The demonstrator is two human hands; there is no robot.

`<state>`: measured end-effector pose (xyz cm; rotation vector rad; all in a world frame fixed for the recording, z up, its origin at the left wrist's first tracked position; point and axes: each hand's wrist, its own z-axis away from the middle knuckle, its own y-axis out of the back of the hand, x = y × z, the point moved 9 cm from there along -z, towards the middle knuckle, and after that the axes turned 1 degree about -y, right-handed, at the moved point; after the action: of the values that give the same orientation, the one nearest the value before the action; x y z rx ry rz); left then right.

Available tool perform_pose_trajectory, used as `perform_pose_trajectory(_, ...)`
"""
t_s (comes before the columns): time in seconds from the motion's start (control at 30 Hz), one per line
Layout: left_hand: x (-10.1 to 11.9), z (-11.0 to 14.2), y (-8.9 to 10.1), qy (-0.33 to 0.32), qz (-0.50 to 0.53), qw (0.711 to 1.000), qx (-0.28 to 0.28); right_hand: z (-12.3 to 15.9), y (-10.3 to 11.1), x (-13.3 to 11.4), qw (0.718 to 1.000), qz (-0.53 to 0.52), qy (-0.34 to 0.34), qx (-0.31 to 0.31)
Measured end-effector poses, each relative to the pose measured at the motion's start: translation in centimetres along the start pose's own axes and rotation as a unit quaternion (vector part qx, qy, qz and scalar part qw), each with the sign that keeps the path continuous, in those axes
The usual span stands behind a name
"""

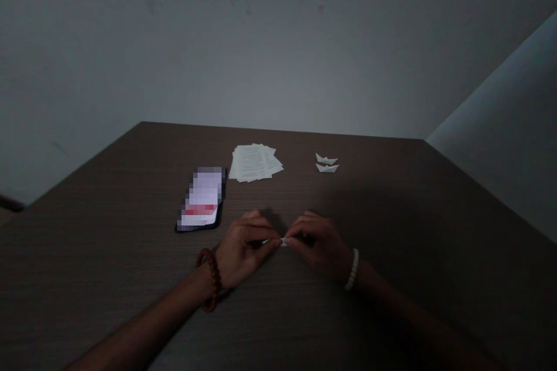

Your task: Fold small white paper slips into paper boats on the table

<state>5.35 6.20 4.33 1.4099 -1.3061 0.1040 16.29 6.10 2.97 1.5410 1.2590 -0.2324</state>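
Note:
A small folded piece of white paper (284,242) is pinched between my two hands, just above the table near its front middle. My left hand (249,244), with a brown bead bracelet at the wrist, grips it from the left with thumb and forefinger. From the right, my right hand (319,243) pinches the same paper; a pale bead bracelet circles that wrist. Fingers cover most of the paper, so its full shape is hidden. Two small folded paper boats, a rear one (326,159) and a front one (327,168), sit beyond my right hand.
A fanned stack of printed paper sheets (252,163) lies beyond my left hand. To the left of it rests a phone (202,197) with its screen lit and blurred out. The dark wooden table (108,278) reaches back to a grey wall (278,58).

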Motion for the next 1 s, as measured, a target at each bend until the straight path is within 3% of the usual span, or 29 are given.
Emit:
perform_pose_trajectory(0.13,-0.3,0.0,0.0,0.022,0.012,1.0,-0.001,-0.1,0.3,0.5,1.0,0.012,-0.022,0.014)
perform_pose_trajectory(0.23,-1.0,0.2,0.2,0.034,0.027,0.999,0.031,-0.2,0.6,0.9,0.999,0.011,-0.039,0.027)
perform_pose_trajectory(0.43,-0.7,0.6,0.5,-0.016,-0.002,0.997,0.08,-0.2,0.7,0.8,0.998,0.024,-0.041,0.044)
perform_pose_trajectory(1.0,-0.2,0.2,-0.1,-0.003,-0.021,0.999,0.045,0.3,0.0,0.7,0.997,0.065,-0.031,0.038)
